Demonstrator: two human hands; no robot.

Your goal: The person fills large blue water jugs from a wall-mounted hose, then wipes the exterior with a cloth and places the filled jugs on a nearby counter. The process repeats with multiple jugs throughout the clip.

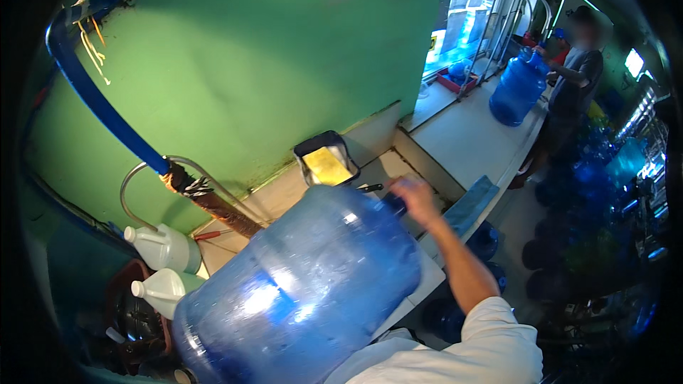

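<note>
A large, translucent blue water jug point(299, 282) lies tilted across the view right before me, its neck end pointing up and to the right. My right hand point(413, 200) is blurred and sits at the jug's dark neck point(395, 204), fingers bent; whether they grip it cannot be made out. Close by that hand, a black handle point(371, 188) shows past the jug's shoulder. My left hand is out of view. Behind the jug, a yellow sponge or cloth point(327, 166) rests in a dark, square-cut container point(349, 162) against the green wall.
Two white plastic jugs point(169, 249) stand at left, near a taped blue hose point(101, 101) and bent metal pipe. A folded blue cloth point(472, 205) lies on the white counter point(453, 144). Farther along, a person point(576, 74) handles another blue jug point(515, 88). Several jugs crowd the floor at right.
</note>
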